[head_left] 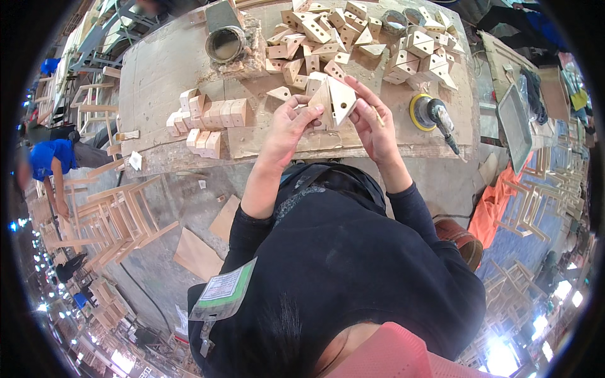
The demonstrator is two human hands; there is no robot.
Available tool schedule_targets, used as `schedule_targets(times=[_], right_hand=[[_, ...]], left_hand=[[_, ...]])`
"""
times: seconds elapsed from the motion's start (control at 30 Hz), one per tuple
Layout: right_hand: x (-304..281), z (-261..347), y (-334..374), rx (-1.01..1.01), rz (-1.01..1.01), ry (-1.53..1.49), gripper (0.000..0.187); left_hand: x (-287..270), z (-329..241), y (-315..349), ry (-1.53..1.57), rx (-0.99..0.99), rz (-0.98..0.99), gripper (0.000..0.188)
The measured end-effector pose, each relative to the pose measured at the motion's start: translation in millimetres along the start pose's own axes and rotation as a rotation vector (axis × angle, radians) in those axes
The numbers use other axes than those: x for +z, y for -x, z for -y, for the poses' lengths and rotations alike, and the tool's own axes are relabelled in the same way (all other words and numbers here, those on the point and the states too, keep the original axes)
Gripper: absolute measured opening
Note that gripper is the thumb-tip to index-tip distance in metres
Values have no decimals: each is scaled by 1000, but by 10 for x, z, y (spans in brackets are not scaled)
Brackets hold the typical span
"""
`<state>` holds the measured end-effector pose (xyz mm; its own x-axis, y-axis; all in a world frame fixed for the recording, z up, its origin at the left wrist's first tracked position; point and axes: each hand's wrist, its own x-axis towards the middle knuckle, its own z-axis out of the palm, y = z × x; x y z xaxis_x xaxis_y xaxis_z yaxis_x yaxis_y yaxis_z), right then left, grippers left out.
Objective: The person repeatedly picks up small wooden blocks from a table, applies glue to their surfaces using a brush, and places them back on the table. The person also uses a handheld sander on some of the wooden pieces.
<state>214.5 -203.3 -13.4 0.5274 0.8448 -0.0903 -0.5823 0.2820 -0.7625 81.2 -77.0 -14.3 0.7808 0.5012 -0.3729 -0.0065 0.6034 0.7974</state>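
Observation:
Above the table's front edge, my left hand (291,125) pinches a pale triangular wooden corner block (340,102) with dark drilled holes. My right hand (376,126) is at the block's other side, fingers bent, with the index finger stretched up along its edge. A thin wooden stick (379,116) pokes out between the fingers of that hand. Beyond the hands lies a big loose heap of similar drilled blocks (328,38). Left of my left hand, more blocks (220,113) stand in tight rows on the table.
The board-covered worktable (170,63) holds a round tin (225,44) of pale stuff at the back left. A yellow-padded disc sander (428,113) lies at the right. A person in blue (53,157) stands by wooden chair frames (116,217) on the left. A reddish bucket (459,239) is right of me.

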Motion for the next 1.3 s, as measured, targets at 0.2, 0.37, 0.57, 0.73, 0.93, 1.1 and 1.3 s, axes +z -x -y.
schedule_targets(times=[0.2,0.37,0.57,0.73,0.93,1.1,1.3], right_hand=[[-3,37,-13,177,-31,-171,51],[107,92,-41,216,1,-396,50],[38,52,-61,242,-15,-430,49],[70,60,-89,269,42,-482,50],[-17,313,13,96,22,-161,46],[-450,465,448,-211,-120,625,46],[-1148,675,1912,-65,-754,511,39]], left_hand=[[24,-139,94,133,-70,44,32],[-14,-248,171,102,-76,112,42],[-88,-234,201,274,-82,108,45],[-123,-224,234,299,-65,132,49],[-178,-259,181,294,-103,153,55],[-266,-241,-38,383,-187,85,58],[-29,-137,-488,128,-300,139,57]])
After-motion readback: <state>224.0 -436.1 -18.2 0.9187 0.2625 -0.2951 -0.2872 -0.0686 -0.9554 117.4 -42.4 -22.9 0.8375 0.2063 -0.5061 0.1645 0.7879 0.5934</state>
